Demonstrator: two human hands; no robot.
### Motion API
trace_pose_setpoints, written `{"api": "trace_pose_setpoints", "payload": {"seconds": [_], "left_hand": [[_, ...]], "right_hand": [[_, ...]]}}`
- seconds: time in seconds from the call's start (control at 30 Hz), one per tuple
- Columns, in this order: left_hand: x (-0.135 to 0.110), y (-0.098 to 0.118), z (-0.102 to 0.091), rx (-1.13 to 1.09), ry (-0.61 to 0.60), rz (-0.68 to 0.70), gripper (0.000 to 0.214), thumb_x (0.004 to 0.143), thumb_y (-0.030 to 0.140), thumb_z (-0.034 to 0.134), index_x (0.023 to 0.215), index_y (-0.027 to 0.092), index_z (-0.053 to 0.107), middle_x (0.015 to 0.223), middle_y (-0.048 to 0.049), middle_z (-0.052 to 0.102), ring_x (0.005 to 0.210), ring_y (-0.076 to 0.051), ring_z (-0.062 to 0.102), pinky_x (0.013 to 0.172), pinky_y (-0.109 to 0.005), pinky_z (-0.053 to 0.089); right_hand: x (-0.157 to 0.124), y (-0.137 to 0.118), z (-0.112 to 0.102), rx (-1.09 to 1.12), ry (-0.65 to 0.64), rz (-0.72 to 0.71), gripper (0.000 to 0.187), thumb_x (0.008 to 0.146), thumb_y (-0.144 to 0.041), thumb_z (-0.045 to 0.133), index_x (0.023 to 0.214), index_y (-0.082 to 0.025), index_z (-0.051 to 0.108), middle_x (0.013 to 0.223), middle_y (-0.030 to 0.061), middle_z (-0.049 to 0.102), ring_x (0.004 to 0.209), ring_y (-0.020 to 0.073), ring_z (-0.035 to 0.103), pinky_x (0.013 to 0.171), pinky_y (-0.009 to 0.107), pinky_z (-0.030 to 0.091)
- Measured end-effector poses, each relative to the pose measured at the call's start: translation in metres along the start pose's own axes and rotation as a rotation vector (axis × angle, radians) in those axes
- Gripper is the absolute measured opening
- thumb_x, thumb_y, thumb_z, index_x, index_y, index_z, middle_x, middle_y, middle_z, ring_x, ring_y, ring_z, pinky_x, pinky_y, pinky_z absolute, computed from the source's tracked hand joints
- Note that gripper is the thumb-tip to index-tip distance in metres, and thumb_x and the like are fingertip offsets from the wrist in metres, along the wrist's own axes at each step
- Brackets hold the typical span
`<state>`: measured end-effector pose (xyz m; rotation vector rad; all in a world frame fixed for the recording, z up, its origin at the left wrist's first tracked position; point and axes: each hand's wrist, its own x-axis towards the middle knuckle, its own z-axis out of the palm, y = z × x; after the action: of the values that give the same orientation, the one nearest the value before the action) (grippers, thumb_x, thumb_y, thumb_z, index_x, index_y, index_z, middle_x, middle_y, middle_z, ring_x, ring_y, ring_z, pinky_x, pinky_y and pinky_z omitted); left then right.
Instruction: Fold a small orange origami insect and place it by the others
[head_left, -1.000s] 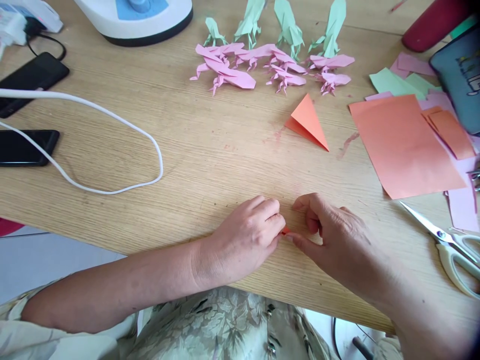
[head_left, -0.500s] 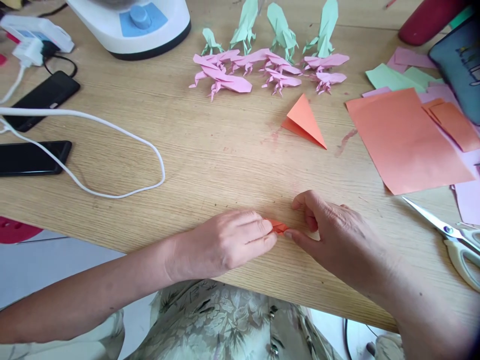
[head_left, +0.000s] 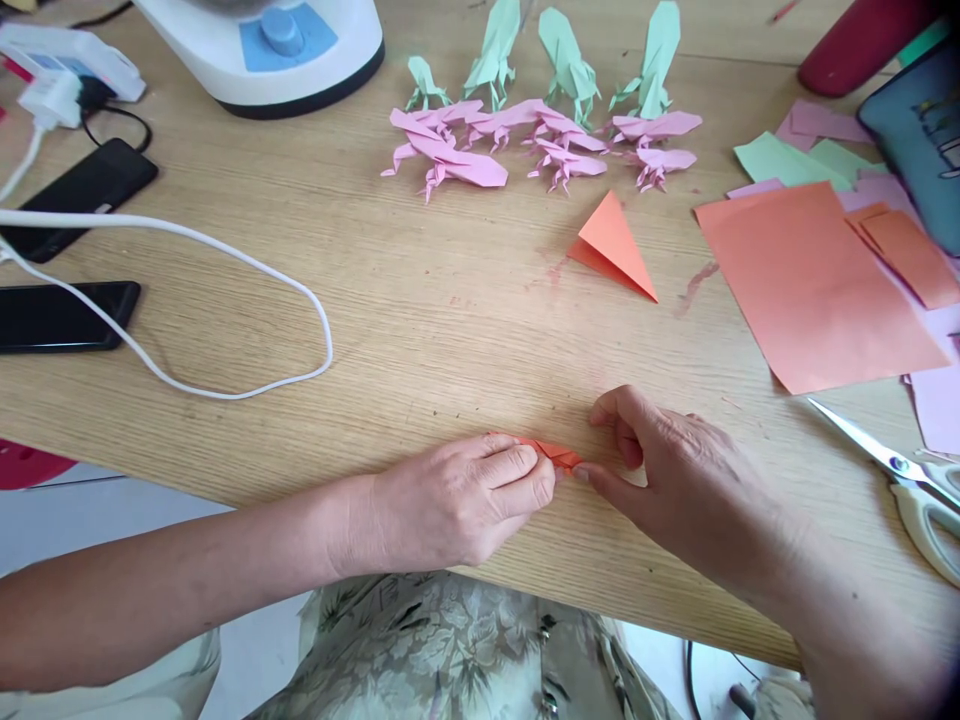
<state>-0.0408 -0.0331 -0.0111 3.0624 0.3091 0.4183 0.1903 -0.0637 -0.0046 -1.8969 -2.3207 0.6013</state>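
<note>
A small folded piece of orange paper (head_left: 552, 452) lies on the wooden table near its front edge, partly covered by fingers. My left hand (head_left: 472, 500) is closed over its left part, fingers pressing it down. The tip of my right thumb touches or nearly touches the paper's right point. The index finger of my right hand (head_left: 652, 450) is bent and apart from the thumb, with a gap between them and nothing held. Farther back stands a folded orange paper triangle (head_left: 616, 248), its layers slightly spread.
Behind stand several pink (head_left: 465, 165) and green folded paper animals (head_left: 568, 70). On the right are an orange sheet (head_left: 817, 290), pink and green paper pieces and scissors (head_left: 896, 465). At left are two phones (head_left: 67, 315), a white cable (head_left: 247, 255) and a white appliance (head_left: 300, 60).
My left hand has shifted slightly down, and its fingers are more bent. More of the orange paper shows above them. The right hand has hardly moved.
</note>
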Motion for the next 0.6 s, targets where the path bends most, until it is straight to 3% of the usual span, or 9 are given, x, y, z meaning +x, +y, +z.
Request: {"api": "trace_pose_setpoints", "payload": {"seconds": [0.23,0.47,0.6], "left_hand": [[-0.0012,0.0053,0.0007,-0.048,-0.097,-0.068,0.025,0.099,0.01,0.041,0.113,0.012,0.062,0.111,-0.007,0.067,0.101,-0.019,0.062,0.095,-0.033,0.053],[0.0005,0.0074,-0.0022,-0.033,-0.1,-0.07,0.028,0.097,0.008,0.043,0.12,0.006,0.059,0.113,-0.0105,0.066,0.103,-0.021,0.062,0.098,-0.034,0.051],[0.0,0.0087,-0.0001,0.039,-0.116,-0.057,0.03,0.099,0.009,0.038,0.118,0.011,0.061,0.113,-0.0067,0.066,0.102,-0.019,0.061,0.098,-0.032,0.051]], "right_hand": [[0.0011,-0.0016,-0.0004,-0.002,-0.052,0.032,0.028,0.079,-0.032,0.067,0.093,-0.025,0.043,0.07,-0.0043,0.057,0.057,0.0157,0.054,0.056,0.027,0.032],[0.0025,-0.0089,-0.0011,-0.054,-0.057,0.081,0.031,0.081,-0.033,0.069,0.091,-0.025,0.041,0.07,-0.0056,0.056,0.057,0.0149,0.052,0.058,0.027,0.032],[0.0049,-0.0094,-0.0015,-0.043,-0.082,0.075,0.031,0.08,-0.031,0.068,0.093,-0.025,0.041,0.07,-0.0061,0.056,0.056,0.0143,0.052,0.056,0.026,0.03]]}}
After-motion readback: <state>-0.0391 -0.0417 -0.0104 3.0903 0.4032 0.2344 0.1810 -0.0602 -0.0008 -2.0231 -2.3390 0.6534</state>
